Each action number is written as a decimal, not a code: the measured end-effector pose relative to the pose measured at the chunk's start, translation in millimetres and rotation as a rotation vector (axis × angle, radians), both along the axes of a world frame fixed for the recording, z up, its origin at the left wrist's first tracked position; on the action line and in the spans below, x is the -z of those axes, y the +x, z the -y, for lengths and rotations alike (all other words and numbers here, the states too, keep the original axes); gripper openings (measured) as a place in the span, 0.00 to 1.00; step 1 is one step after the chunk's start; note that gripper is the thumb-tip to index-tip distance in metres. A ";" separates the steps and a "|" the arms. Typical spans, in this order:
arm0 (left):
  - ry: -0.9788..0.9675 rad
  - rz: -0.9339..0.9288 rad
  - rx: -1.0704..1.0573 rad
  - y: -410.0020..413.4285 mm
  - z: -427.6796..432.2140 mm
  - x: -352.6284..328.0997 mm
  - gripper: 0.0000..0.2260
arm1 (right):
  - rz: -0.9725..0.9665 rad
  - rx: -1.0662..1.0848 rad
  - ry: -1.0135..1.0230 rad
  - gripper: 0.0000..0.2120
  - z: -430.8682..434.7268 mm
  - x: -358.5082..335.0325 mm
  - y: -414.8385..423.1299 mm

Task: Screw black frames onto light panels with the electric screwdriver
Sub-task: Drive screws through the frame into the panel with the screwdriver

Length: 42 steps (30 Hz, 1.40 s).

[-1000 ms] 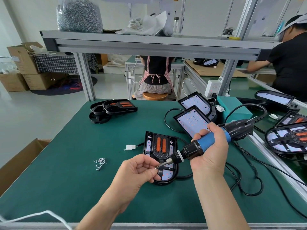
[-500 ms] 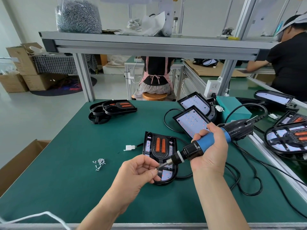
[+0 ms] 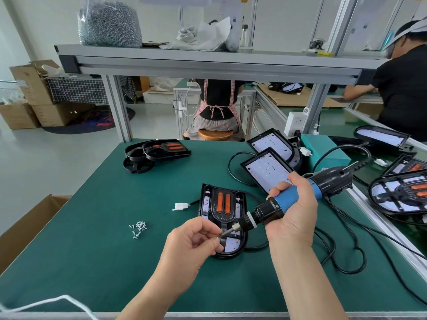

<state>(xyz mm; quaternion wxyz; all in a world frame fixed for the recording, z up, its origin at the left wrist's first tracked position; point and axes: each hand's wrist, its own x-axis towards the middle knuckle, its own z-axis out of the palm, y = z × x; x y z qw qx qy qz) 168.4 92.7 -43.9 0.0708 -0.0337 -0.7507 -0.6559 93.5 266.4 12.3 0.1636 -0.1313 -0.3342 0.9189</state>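
A light panel with a black frame (image 3: 223,204) carrying two orange strips lies on the green mat (image 3: 92,227) in front of me. My right hand (image 3: 293,215) grips the blue-and-black electric screwdriver (image 3: 298,197), held tilted above the panel with its bit pointing down-left. My left hand (image 3: 196,241) pinches a small screw (image 3: 219,236) at the bit's tip, just over the panel's near end. A little heap of loose screws (image 3: 138,228) lies on the mat to the left.
Two bare light panels (image 3: 268,167) lean at the back right, with black cables (image 3: 342,257) looping over the mat. Spare black frames (image 3: 154,153) are stacked at the back left. More framed panels (image 3: 402,195) lie on the right bench. Another person works at far right.
Almost nothing has moved. Both hands stay together over the panel, the left fingers keeping the screw at the bit's tip.
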 end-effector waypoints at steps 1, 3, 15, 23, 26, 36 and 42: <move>-0.067 -0.049 -0.021 1.3 -1.5 1.4 0.18 | 0.010 0.011 0.014 0.06 0.2 -0.6 -0.2; -0.220 -0.188 -0.078 4.8 -4.3 3.8 0.19 | 0.035 0.041 0.034 0.06 1.5 -1.4 -0.1; -0.708 -0.604 -0.219 5.1 -8.5 4.2 0.20 | 0.163 0.080 0.008 0.09 1.9 8.0 -4.2; -0.446 -0.382 -0.267 -0.4 -9.5 9.9 0.25 | 0.127 0.083 0.043 0.09 6.3 -2.4 -9.4; -0.355 -0.326 -0.290 -3.0 -7.8 11.4 0.20 | 0.104 0.082 0.081 0.09 9.9 -4.9 -10.7; -0.348 -0.280 -0.337 -15.0 8.4 6.0 0.16 | 0.045 0.146 0.118 0.08 10.8 -5.6 -20.5; -0.465 -0.346 -0.382 8.2 25.8 4.8 0.08 | 0.042 0.160 0.077 0.10 -22.4 5.1 -20.9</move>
